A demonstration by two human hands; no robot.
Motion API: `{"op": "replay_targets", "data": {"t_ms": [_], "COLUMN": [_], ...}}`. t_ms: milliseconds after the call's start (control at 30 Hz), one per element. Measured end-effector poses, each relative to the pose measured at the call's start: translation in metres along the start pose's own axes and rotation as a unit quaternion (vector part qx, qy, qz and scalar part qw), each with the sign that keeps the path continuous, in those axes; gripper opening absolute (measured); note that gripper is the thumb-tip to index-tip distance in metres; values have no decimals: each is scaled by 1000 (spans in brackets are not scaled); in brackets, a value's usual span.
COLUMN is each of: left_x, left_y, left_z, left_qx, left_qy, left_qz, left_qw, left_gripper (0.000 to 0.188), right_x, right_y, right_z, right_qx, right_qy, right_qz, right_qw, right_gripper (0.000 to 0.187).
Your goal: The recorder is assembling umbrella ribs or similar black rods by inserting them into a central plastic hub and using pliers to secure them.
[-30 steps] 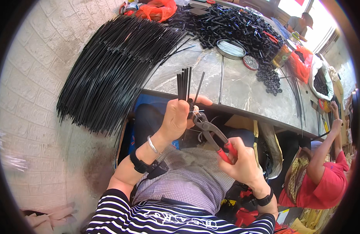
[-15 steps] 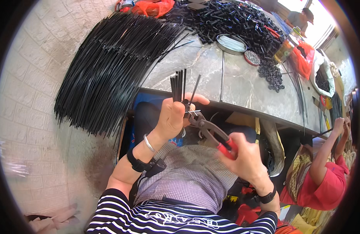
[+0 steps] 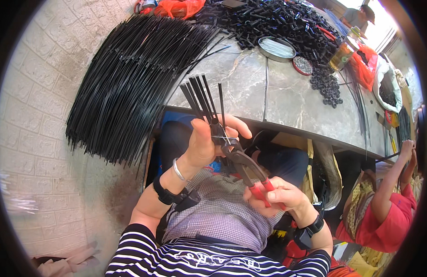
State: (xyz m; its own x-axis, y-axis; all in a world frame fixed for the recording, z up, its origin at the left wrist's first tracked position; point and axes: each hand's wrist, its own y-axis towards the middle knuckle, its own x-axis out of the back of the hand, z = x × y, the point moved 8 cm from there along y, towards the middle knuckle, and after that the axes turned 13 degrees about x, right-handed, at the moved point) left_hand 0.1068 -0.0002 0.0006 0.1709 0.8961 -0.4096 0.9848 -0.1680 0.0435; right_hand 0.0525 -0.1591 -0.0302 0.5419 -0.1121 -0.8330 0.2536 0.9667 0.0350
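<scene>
My left hand (image 3: 200,147) is closed around a black part from which several thin black rods (image 3: 202,99) fan upward over the table edge. At their base a short black tube (image 3: 215,124) shows its open end. A thin pale wire (image 3: 219,137) crosses the part just below that tube. My right hand (image 3: 282,196) grips the red handles of a pair of end-cutting pincers (image 3: 245,162). The dark jaws meet the wire area beside my left fingers. Whether they bite the wire cannot be made out.
Long black rods (image 3: 130,87) lie in a big bundle on the left of the grey table (image 3: 306,113). Behind are a heap of short black tubes (image 3: 264,21), an oval tin (image 3: 283,57) and small black rings (image 3: 325,85). A person in red (image 3: 389,217) works at right.
The rods have tilted left, and the tube's open end has come into view. My right hand has moved lower, the pincers now pointing more steeply up with handles closer together.
</scene>
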Motion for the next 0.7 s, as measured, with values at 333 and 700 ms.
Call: {"op": "replay_targets", "data": {"t_ms": [333, 700], "left_x": [15, 10], "left_y": [3, 5], "left_z": [-3, 3], "left_qx": [-14, -12], "left_qy": [213, 205], "left_qz": [-77, -114], "left_qw": [974, 972], "left_gripper": [93, 105], "right_x": [-9, -1], "right_y": [-1, -5], "right_z": [52, 44], "right_qx": [71, 41], "right_qy": [-669, -668], "right_qz": [-76, -133], "right_qw": [736, 731], "right_gripper": [52, 21]}}
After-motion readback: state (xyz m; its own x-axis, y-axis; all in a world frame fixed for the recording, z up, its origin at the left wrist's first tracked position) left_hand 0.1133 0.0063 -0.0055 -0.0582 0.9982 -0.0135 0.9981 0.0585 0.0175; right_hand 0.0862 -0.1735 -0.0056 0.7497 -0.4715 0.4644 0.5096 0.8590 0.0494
